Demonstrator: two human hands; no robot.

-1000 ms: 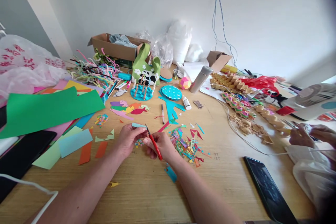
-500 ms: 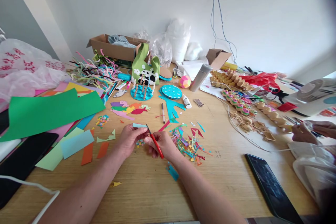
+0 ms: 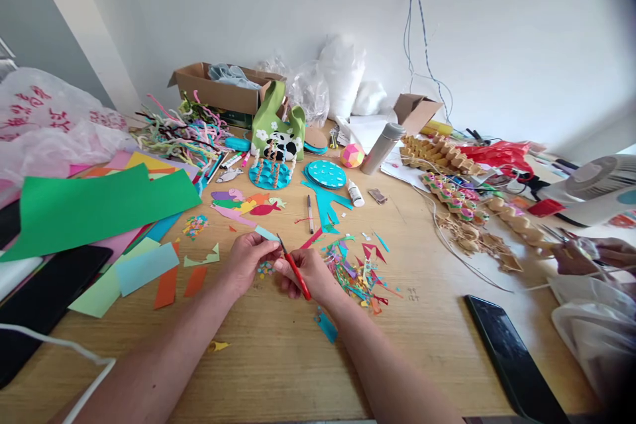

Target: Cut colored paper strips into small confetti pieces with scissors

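Note:
Between the fingers of my left hand (image 3: pixel 248 262) is a small strip of light blue paper (image 3: pixel 267 233), its far end sticking out past my fingertips. My right hand (image 3: pixel 308 271) grips a pair of scissors with red handles (image 3: pixel 297 273); the dark blades point up and left, at the paper's edge. My two hands nearly touch. Below them lies a little group of small coloured paper dots (image 3: pixel 266 269). To the right is a heap of colourful paper scraps (image 3: pixel 352 271). Several cut paper fish (image 3: pixel 248 202) lie beyond my hands.
Coloured paper sheets (image 3: pixel 104 205) cover the left side. A pen (image 3: pixel 311 214), a glue bottle (image 3: pixel 355 193) and a grey flask (image 3: pixel 382 148) stand or lie farther back. A phone (image 3: pixel 511 358) rests at the right, near another person's hands (image 3: pixel 576 256) and a white fan (image 3: pixel 596 185).
The light blue strip has tilted slightly, its far end dipping toward the scissors. My hands stay in nearly the same place. The camera view has shifted a little.

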